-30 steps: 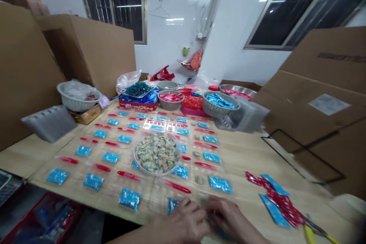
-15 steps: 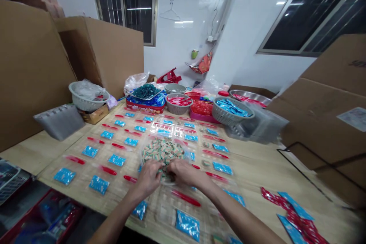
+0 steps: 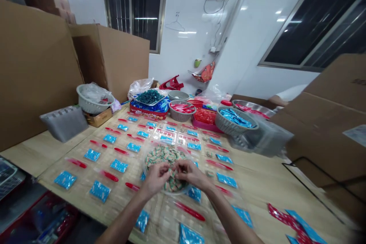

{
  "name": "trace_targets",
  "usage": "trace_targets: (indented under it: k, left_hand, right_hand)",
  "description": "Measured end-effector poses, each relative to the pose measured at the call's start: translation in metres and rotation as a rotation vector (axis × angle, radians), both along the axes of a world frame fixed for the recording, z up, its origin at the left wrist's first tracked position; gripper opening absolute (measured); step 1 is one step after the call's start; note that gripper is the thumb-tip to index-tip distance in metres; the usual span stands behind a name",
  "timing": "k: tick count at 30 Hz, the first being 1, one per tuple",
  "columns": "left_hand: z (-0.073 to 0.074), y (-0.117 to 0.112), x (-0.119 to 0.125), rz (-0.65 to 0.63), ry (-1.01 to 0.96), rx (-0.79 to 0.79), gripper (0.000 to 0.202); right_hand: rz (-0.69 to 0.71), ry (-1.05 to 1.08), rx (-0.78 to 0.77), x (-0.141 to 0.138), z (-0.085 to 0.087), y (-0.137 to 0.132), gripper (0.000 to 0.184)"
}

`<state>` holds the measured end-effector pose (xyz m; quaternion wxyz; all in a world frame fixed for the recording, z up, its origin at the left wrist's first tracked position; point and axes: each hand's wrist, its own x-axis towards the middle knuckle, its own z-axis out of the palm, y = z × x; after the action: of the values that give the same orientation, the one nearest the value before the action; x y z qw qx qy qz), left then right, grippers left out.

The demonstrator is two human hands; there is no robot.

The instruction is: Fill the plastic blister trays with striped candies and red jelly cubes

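My left hand (image 3: 156, 179) and my right hand (image 3: 191, 172) meet over a clear round bowl (image 3: 172, 193) heaped with small beige-and-green pieces (image 3: 161, 155). Both sets of fingers are pinched close together at the middle of the heap; what they hold, if anything, is too small to make out. Around the bowl lie rows of clear plastic trays, each bearing a red pen-like stick (image 3: 190, 211) and a small blue printed packet (image 3: 191, 234). A few trays on the right side also hold a beige-green piece.
Behind the trays stand a grey basket of blue packets (image 3: 233, 119), a basket of pink-and-white items (image 3: 182, 107) and a tray of dark teal pieces (image 3: 149, 97). Red and blue packet strips (image 3: 286, 217) lie at right. Cardboard boxes flank the table; another person's arm (image 3: 281, 100) shows behind the right one.
The view has tilted up slightly. My hands have risen a little from the heap, fingertips still pinched. Another person's arm has appeared behind the right-hand box.
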<state>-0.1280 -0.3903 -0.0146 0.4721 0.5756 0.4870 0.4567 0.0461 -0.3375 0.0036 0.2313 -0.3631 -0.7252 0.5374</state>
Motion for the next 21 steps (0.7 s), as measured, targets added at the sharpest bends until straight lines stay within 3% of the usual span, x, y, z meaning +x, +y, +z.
trace_targets:
  k: [2,4,10,15,21]
  left_hand:
    - [-0.003,0.009,0.003,0.014,-0.218,-0.129,0.018]
    - [-0.007,0.019,0.003,0.076,-0.318,-0.197,0.018]
    - [-0.011,0.043,-0.004,0.322,-0.375,-0.171,0.022]
    - [-0.013,0.048,-0.003,0.314,-0.377,-0.181,0.024]
    - [-0.016,0.038,0.000,0.230,-0.456,-0.162,0.022]
  right_hand:
    - [-0.070,0.119,-0.044,-0.005,-0.006,0.000,0.018]
    - [-0.155,0.199,-0.068,-0.012,-0.013,0.002,0.016]
    - [-0.430,0.435,-0.159,-0.031,-0.033,0.012,0.018]
    - [-0.398,0.556,-0.295,-0.039,-0.026,0.010,0.020]
    - [-0.382,0.447,-0.161,-0.040,-0.031,0.011,0.017]
